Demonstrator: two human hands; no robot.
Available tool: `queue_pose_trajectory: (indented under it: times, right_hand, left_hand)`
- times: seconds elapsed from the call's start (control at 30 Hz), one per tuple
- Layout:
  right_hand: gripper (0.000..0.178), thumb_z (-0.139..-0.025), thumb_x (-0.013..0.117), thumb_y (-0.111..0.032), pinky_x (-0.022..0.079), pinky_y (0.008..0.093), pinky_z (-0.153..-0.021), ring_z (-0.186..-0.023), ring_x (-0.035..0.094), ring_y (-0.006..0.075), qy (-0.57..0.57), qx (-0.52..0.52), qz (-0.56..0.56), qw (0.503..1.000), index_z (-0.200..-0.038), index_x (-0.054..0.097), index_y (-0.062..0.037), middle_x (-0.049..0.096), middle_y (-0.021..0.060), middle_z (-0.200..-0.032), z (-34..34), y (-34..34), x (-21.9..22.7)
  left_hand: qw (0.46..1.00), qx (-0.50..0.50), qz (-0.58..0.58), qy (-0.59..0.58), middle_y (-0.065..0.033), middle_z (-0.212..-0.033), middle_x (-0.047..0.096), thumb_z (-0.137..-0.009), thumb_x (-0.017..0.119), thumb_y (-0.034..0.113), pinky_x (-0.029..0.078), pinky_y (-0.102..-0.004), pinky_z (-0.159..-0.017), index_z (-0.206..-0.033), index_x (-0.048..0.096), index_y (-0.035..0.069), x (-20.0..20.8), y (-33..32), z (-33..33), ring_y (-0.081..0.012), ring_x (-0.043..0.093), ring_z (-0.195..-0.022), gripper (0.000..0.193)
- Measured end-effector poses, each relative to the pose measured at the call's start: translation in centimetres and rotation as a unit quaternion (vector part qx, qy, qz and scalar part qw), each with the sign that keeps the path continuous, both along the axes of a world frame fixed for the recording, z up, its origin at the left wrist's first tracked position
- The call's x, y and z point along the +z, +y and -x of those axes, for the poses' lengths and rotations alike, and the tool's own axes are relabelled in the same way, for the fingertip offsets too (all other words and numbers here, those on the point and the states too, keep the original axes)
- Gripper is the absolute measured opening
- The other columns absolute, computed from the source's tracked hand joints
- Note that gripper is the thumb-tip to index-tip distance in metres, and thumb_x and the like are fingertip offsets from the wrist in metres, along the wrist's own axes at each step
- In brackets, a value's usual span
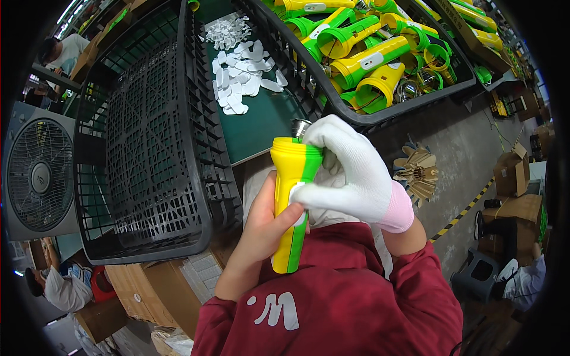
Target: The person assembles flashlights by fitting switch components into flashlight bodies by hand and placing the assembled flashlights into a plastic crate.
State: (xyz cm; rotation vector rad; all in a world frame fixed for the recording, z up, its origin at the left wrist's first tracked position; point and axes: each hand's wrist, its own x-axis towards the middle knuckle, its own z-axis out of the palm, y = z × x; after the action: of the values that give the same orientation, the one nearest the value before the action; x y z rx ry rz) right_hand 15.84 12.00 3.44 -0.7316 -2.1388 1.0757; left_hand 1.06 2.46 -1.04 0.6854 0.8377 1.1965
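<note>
A yellow and green flashlight body point(290, 172) stands nearly upright in front of my chest, its wide threaded end up. My bare left hand point(267, 216) is wrapped round its middle. My right hand point(350, 172), in a white glove with a pink cuff, is closed on the same body, thumb against the white switch piece point(297, 193) on its side and fingers at the wide end. Just above that rim shows a shiny metal reflector point(300, 127); whether my right fingers touch it is hidden. Loose white plastic pieces point(237, 80) lie in a pile on the green table point(255, 127).
At the left stands a black plastic crate point(199, 172) with nothing seen in it. Another black crate point(380, 118), at the far right, is heaped with flashlight bodies point(371, 59). Beyond the left crate is a fan point(40, 177). Cardboard boxes point(148, 291) and other people are around.
</note>
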Motion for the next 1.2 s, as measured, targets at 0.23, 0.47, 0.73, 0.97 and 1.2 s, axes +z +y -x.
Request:
queue_pose_trajectory:
  times: [0.23,0.47,0.73,0.97,1.2]
  right_hand:
    - [0.021,-0.065,0.065,-0.019,0.041,0.0332,-0.060,-0.065,0.051,0.0261,-0.007,0.043,0.020,0.999,-0.073,0.055,-0.0017,0.050,0.0092,-0.068,0.0,0.0,0.6]
    - [0.020,-0.071,0.061,-0.025,0.036,0.0335,-0.060,-0.063,0.046,0.0262,-0.017,0.159,-0.048,0.986,-0.072,0.054,-0.0058,0.048,0.0089,-0.063,-0.8,0.3,0.9]
    - [0.024,-0.076,0.057,-0.029,0.032,0.0339,-0.061,-0.063,0.044,0.0272,-0.002,0.180,0.025,0.983,-0.072,0.051,-0.0058,0.047,0.0104,-0.065,-1.2,-0.9,-0.9]
    - [0.023,-0.076,0.058,-0.028,0.034,0.0340,-0.062,-0.063,0.045,0.0255,-0.002,0.164,0.073,0.984,-0.073,0.053,-0.0062,0.048,0.0086,-0.064,-1.2,-0.8,-0.9]
    - [0.020,-0.075,0.058,-0.026,0.036,0.0328,-0.065,-0.064,0.047,0.0245,-0.001,0.199,0.067,0.978,-0.074,0.054,-0.0062,0.051,0.0084,-0.066,-0.9,-0.2,-0.2]
  left_hand:
    - [0.993,-0.024,0.004,0.114,-0.0038,-0.095,0.052,-0.079,0.055,0.016,0.045,-0.0242,-0.068,-0.119,0.038,0.001,0.1,-0.3,0.1,-0.0107,0.052,-0.080,0.047]
    - [0.986,-0.145,0.043,-0.076,-0.0059,-0.082,0.054,-0.082,0.057,0.023,0.046,-0.0243,-0.059,-0.112,0.040,0.001,0.8,-1.3,0.1,-0.0111,0.054,-0.067,0.041]
    - [0.981,-0.167,0.053,-0.088,-0.0074,-0.078,0.054,-0.084,0.054,0.024,0.046,-0.0244,-0.054,-0.110,0.038,0.001,0.7,-2.3,-0.8,-0.0121,0.054,-0.063,0.039]
    - [0.980,-0.151,0.064,-0.109,-0.0062,-0.083,0.053,-0.084,0.053,0.021,0.046,-0.0248,-0.060,-0.115,0.036,0.001,0.8,-2.1,-0.7,-0.0115,0.054,-0.069,0.041]
    - [0.990,-0.087,0.105,-0.031,-0.0111,-0.077,0.056,-0.071,0.063,0.040,0.047,-0.0244,-0.050,-0.111,0.041,-0.001,1.7,-2.1,-1.2,-0.0150,0.056,-0.059,0.062]
